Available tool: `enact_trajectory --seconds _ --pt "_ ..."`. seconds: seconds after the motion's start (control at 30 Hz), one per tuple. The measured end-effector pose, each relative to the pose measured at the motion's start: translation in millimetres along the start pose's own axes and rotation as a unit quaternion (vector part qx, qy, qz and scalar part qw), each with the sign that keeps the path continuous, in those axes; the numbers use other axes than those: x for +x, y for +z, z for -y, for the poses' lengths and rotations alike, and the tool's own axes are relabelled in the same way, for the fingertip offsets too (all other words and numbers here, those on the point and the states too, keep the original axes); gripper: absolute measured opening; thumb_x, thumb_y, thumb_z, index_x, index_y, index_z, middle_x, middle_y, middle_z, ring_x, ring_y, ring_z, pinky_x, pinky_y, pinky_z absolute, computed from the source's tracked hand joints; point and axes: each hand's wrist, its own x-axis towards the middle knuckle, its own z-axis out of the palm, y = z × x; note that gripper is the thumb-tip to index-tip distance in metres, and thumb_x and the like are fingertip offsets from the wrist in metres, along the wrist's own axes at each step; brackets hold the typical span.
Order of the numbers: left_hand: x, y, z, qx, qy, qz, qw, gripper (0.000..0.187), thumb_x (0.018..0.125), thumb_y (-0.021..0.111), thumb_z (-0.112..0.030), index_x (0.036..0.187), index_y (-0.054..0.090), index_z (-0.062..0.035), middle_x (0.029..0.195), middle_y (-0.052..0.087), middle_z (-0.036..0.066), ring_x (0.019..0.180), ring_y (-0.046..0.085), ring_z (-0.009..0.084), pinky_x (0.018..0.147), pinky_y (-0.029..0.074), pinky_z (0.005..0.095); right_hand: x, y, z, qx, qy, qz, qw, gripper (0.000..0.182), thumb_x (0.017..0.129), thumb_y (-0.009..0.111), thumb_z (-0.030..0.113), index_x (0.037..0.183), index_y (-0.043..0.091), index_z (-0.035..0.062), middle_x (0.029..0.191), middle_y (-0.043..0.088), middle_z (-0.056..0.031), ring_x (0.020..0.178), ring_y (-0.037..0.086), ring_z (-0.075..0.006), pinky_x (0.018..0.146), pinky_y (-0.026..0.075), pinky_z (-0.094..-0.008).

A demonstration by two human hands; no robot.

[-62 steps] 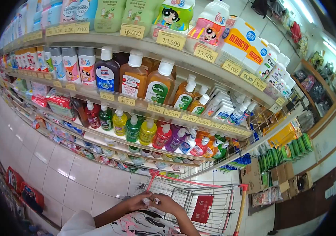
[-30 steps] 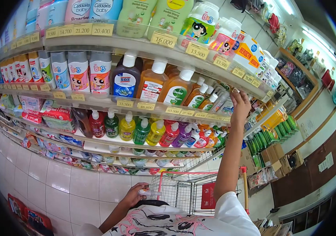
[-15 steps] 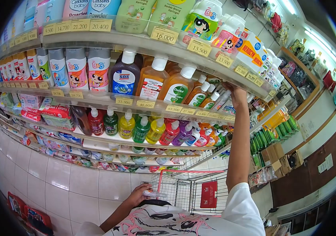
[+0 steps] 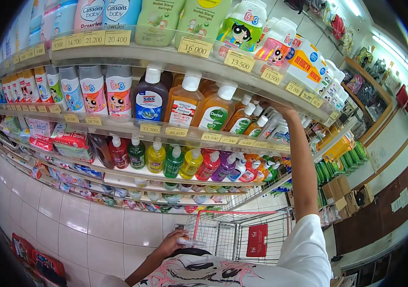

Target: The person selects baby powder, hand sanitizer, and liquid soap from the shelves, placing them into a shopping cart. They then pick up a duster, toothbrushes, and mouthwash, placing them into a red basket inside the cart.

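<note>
My right hand reaches into the middle shelf, under the upper shelf's edge, beside the Dettol bottles and smaller bottles behind them. Its fingers are hidden among the goods, so what they touch does not show. Down by my waist, my left hand is closed around a small clear bottle, which lies sideways. Just beyond it stands a shopping cart with a red rim. An Asepso bottle and a dark SOS bottle stand further left on the shelf.
The upper shelf holds powder bottles and Herocyn boxes above my right arm. Pump bottles line the shelf below. At right are cardboard boxes and a brown door. A tiled floor lies at left.
The view has shifted slightly, so the shelves and cart sit a little differently in it. My right hand has gone slightly deeper among the bottles. My left hand still holds the clear bottle.
</note>
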Motion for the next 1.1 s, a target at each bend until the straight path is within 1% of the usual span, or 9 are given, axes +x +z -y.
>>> enact_trajectory --seconds 0.07,0.13,0.37,0.47,0.53,0.67,0.73,0.97,1.1 --pt "-1 2 0 -0.006 0.003 -0.003 1.0 0.024 0.096 0.051 -0.02 0.116 0.056 -0.0065 0.099 0.062 0.009 0.086 0.064 0.0203 0.065 0.055 0.0298 -7 8 17 -0.045 0.006 0.017 0.999 0.031 0.083 0.07 0.019 0.107 0.061 0.001 0.094 0.066 -0.0079 0.076 0.066 -0.017 0.069 0.057 -0.0279" --pt "-3 2 1 -0.01 0.003 -0.007 1.0 0.024 0.096 0.052 -0.019 0.116 0.056 -0.0063 0.1 0.062 0.009 0.085 0.064 0.0204 0.065 0.055 0.0299 -25 18 46 -0.058 -0.011 0.02 0.998 0.029 0.077 0.075 0.019 0.099 0.065 0.0021 0.079 0.066 -0.0036 0.066 0.062 -0.0128 0.063 0.054 -0.0255" --pt "1 -4 7 -0.009 -0.001 -0.01 1.0 0.024 0.096 0.051 -0.019 0.116 0.056 -0.006 0.103 0.061 0.01 0.087 0.064 0.0213 0.065 0.056 0.0303 -21 13 39 -0.104 -0.004 0.059 0.993 0.025 0.082 0.072 0.025 0.097 0.07 0.0059 0.088 0.069 -0.0026 0.074 0.063 -0.0114 0.071 0.054 -0.0271" --pt "2 -6 9 0.0 0.001 -0.012 1.0 0.025 0.097 0.051 -0.019 0.117 0.056 -0.0057 0.104 0.06 0.01 0.088 0.063 0.0213 0.065 0.056 0.0303 -17 13 26 -0.03 0.011 -0.004 0.999 0.026 0.077 0.076 0.023 0.095 0.067 0.0062 0.075 0.066 -0.0017 0.061 0.059 -0.0102 0.058 0.051 -0.0249" --pt "1 -8 9 0.008 0.004 -0.01 1.0 0.025 0.097 0.05 -0.02 0.117 0.056 -0.0056 0.105 0.06 0.01 0.088 0.063 0.0212 0.065 0.056 0.0303 -21 9 24 0.015 0.033 0.001 0.999 0.024 0.087 0.066 0.023 0.101 0.064 0.0039 0.083 0.067 -0.006 0.069 0.065 -0.0144 0.067 0.056 -0.0281" --pt "-3 -8 6 0.018 0.003 -0.016 1.0 0.023 0.096 0.053 -0.023 0.114 0.059 -0.0088 0.102 0.063 0.008 0.091 0.062 0.0189 0.069 0.054 0.0318 -28 -4 2 0.163 0.017 0.014 0.986 0.026 0.094 0.057 0.022 0.11 0.059 0.0012 0.091 0.067 -0.0098 0.084 0.067 -0.02 0.077 0.057 -0.0332" --pt "-1 -6 5 0.019 0.002 -0.015 1.0 0.023 0.096 0.053 -0.023 0.114 0.059 -0.0087 0.102 0.063 0.008 0.091 0.062 0.0189 0.069 0.054 0.0316 -40 -1 3 0.216 -0.049 -0.042 0.974 0.037 0.099 0.048 0.026 0.115 0.058 -0.0055 0.105 0.067 -0.0172 0.097 0.066 -0.0249 0.087 0.054 -0.0357" --pt "8 -5 5 0.027 -0.02 -0.007 0.999 0.024 0.096 0.054 -0.024 0.114 0.058 -0.0084 0.104 0.062 0.007 0.092 0.061 0.0191 0.072 0.053 0.0322 -104 8 23 0.058 -0.059 -0.107 0.991 0.041 0.095 0.056 0.028 0.119 0.057 -0.0046 0.112 0.065 -0.015 0.105 0.062 -0.0223 0.095 0.048 -0.0329" --pt "14 -7 5 0.038 -0.026 -0.003 0.999 0.024 0.096 0.054 -0.024 0.114 0.058 -0.0088 0.104 0.061 0.007 0.093 0.061 0.0191 0.073 0.053 0.032 -122 15 19 0.067 -0.114 -0.13 0.983 0.035 0.085 0.068 0.011 0.116 0.061 -0.0029 0.108 0.067 -0.0098 0.101 0.061 -0.0165 0.088 0.048 -0.0304"
